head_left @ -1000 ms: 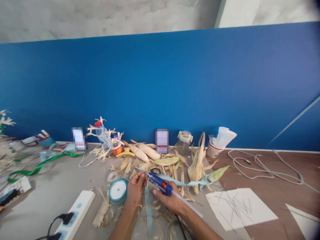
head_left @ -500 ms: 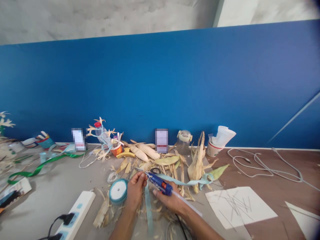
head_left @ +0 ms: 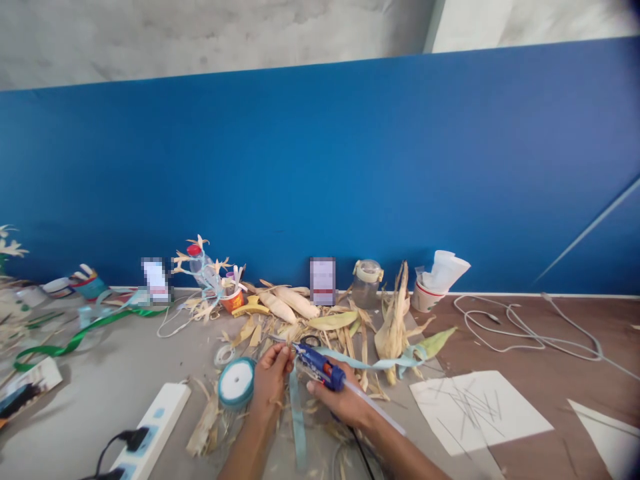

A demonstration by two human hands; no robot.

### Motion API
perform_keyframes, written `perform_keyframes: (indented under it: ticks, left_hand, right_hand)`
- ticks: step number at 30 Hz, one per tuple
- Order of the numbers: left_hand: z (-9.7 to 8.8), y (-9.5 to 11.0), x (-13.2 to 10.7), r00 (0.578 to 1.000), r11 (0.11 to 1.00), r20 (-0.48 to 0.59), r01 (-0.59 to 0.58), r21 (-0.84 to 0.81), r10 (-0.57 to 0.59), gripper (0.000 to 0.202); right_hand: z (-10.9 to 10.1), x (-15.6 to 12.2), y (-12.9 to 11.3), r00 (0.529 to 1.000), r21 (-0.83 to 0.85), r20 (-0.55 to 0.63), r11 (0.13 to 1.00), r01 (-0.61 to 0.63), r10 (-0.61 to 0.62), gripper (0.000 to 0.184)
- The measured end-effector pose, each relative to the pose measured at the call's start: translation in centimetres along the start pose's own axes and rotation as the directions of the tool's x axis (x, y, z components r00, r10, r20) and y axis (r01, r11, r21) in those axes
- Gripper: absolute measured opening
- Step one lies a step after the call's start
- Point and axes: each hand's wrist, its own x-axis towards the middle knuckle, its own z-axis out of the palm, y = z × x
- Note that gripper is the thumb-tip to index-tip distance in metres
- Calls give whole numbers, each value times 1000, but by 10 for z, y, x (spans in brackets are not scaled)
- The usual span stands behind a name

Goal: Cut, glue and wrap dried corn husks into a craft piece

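Note:
My right hand (head_left: 345, 397) is wrapped round a blue glue gun (head_left: 320, 367), with a clear glue stick (head_left: 375, 404) poking out of its back end. The gun's tip points at the fingertips of my left hand (head_left: 273, 373), which are pinched together. Between those fingers is the end of a pale blue ribbon (head_left: 297, 427) that hangs down over the table; any other small piece in the pinch is too small to make out. Just left of my left hand lies a ribbon spool (head_left: 237, 382) with a white face and teal edge.
Dry corn husks (head_left: 295, 303) lie heaped beyond my hands. A white power strip (head_left: 155, 427) is at front left. Thin wires rest on white paper (head_left: 483, 413) at right, near a coiled white cable (head_left: 520, 337). A lidded jar (head_left: 367, 283) and paper cup (head_left: 429, 295) stand behind.
Both hands keep nearly the same pose, the glue gun's tip still at the left fingertips. The whole view has shifted very slightly.

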Motion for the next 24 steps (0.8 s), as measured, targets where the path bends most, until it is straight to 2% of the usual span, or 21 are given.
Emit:
perform_keyframes:
  ticks: [3, 7, 17, 24]
  left_hand:
    - [1, 2, -1, 1000, 1000, -1, 10, 10, -10, 37]
    - [6, 7, -4, 999, 1000, -26, 19, -18, -20, 38]
    - [9, 12, -5, 999, 991, -14, 37, -125, -39, 37]
    - [11, 14, -5, 998, 991, -31, 48, -127, -52, 40]
  right_hand:
    - [-1, 0, 0, 998, -1, 49, 999, 39, -39, 14]
    - [-2, 0, 5, 998, -22, 8, 998, 63, -62, 16]
    - [-4, 0, 6, 999, -36, -46, 999, 28, -29, 22]
    - [-9, 2, 1, 998, -155, -60, 988, -14, 5, 20]
